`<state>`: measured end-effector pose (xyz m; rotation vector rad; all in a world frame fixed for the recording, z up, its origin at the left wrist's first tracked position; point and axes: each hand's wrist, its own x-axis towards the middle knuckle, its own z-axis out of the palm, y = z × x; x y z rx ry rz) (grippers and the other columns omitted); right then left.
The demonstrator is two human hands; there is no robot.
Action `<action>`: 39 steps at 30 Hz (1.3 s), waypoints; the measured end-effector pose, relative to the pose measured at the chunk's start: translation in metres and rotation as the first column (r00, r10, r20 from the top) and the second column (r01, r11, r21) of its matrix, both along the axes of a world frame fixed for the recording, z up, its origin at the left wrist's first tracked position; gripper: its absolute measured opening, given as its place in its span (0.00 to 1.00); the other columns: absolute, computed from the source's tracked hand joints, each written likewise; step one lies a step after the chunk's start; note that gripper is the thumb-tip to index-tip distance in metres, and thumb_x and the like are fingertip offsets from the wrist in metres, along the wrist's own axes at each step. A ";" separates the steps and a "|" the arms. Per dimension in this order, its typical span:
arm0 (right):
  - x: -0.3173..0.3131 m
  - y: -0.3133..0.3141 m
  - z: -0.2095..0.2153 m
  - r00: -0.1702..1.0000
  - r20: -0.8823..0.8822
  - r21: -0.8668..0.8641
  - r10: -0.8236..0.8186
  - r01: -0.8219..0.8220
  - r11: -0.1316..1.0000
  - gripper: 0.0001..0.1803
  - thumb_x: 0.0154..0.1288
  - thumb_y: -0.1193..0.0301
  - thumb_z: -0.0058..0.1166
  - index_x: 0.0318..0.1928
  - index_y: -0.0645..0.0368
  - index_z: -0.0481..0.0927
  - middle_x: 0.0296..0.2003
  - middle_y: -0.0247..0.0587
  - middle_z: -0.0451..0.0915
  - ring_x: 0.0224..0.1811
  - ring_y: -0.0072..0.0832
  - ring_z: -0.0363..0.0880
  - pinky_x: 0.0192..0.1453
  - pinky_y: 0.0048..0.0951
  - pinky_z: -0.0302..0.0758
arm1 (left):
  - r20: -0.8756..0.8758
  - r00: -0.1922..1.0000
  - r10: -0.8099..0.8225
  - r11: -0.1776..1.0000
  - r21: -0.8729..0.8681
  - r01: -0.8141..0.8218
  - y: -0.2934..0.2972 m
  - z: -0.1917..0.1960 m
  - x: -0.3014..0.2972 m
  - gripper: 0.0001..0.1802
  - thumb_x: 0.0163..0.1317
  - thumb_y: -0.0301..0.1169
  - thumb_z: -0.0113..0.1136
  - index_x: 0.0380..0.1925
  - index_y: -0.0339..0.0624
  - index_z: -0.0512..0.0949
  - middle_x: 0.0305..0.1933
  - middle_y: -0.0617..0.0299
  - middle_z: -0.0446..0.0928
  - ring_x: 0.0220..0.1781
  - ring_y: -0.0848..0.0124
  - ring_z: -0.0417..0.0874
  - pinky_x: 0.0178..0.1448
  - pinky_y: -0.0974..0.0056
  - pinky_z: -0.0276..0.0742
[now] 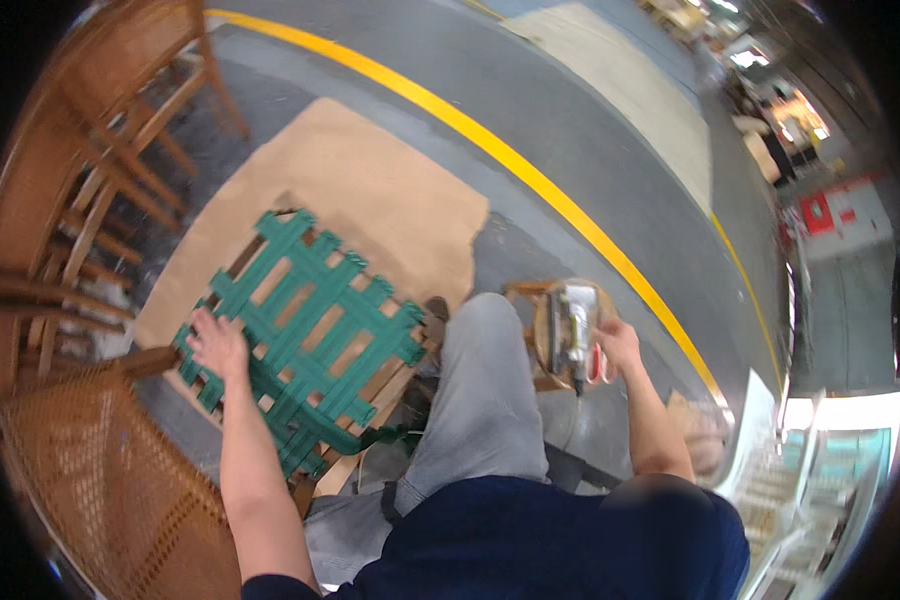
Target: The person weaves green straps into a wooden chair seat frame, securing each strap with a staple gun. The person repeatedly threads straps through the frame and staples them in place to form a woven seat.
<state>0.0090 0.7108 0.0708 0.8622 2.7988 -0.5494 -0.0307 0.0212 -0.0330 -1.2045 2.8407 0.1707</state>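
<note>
Webbed frame [330,295] lies toward brown sheet's [340,170] near edge; left hand [217,343] on it, fingers spread, unclenched. Right hand [620,345] by scissors [596,362], stool's [541,330] right edge; grip unclear. Careless tug could topple metal tool [579,310].

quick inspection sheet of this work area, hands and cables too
surface: brown sheet on grey floor
work things: green strips interlaced over a wooden frame
clutter: metal tool on a wooden stool, red-handled scissors beside it
hands: left hand on the strips, fingers spread; right hand at the scissors, grip unclear
cables: nothing seen for certain
surroundings: wooden chairs and woven cane panel left, white furniture right, yellow floor line ahead
</note>
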 end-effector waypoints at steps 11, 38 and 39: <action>-0.010 -0.011 -0.064 0.993 -0.104 -0.297 -0.047 0.014 0.955 0.30 0.45 0.81 0.66 0.54 0.67 0.79 0.43 0.42 0.83 0.45 0.36 0.82 0.52 0.38 0.77 | -0.105 0.990 0.098 0.971 0.229 -0.072 0.000 0.046 0.003 0.33 0.78 0.49 0.40 0.80 0.58 0.56 0.85 0.73 0.50 0.85 0.49 0.46 0.84 0.32 0.35; -0.165 -0.618 0.032 0.674 -0.060 -0.923 0.736 -0.317 0.216 0.22 0.69 0.54 0.66 0.49 0.57 0.77 0.35 0.33 0.78 0.21 0.23 0.75 0.23 0.29 0.76 | -0.137 0.965 0.222 0.895 0.422 -0.145 -0.007 0.054 -0.004 0.33 0.71 0.33 0.51 0.76 0.62 0.64 0.83 0.77 0.54 0.86 0.57 0.44 0.85 0.35 0.34; -0.161 -0.632 0.026 0.653 -0.001 -0.916 0.758 -0.304 0.261 0.20 0.70 0.55 0.64 0.49 0.57 0.77 0.36 0.33 0.78 0.22 0.23 0.76 0.22 0.28 0.76 | -0.131 0.963 0.235 0.893 0.421 -0.161 -0.008 0.054 -0.001 0.31 0.73 0.35 0.49 0.76 0.63 0.65 0.83 0.77 0.54 0.86 0.57 0.45 0.85 0.36 0.35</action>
